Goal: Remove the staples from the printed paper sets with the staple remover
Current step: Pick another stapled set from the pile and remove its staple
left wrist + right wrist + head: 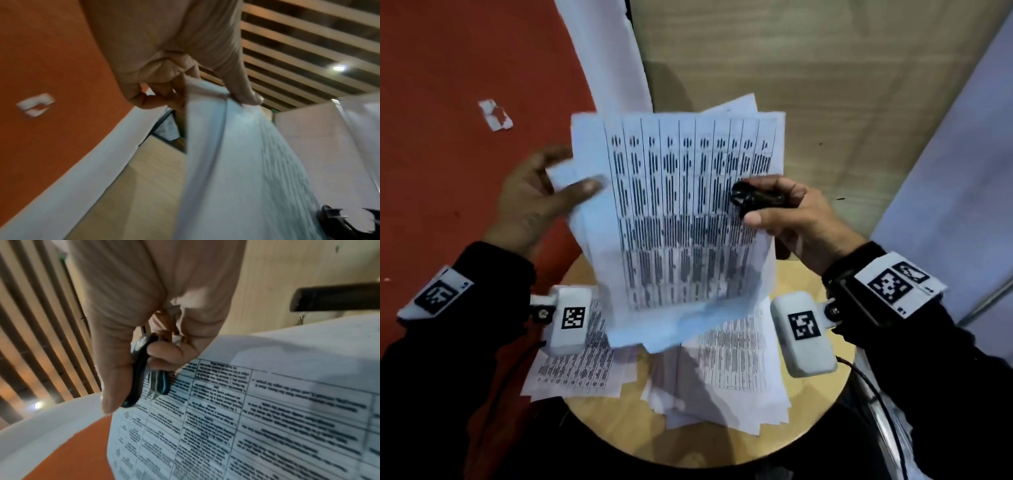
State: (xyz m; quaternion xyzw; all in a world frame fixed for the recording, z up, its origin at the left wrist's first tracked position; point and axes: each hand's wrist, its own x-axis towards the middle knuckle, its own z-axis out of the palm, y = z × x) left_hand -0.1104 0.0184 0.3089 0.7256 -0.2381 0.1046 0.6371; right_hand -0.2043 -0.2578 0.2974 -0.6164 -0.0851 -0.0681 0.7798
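Observation:
A printed paper set with table columns is held up in the air above a round wooden table. My left hand pinches its left edge, thumb on the front and fingers behind; the left wrist view shows the thumb on the paper set. My right hand grips a black staple remover against the sheet's right side. In the right wrist view the staple remover sits between thumb and fingers, its metal claws touching the printed page. No staple is visible.
More printed sheets lie spread over the table below the raised set. A red floor is on the left with a scrap of white paper. A pale wood wall and white panels stand behind and to the right.

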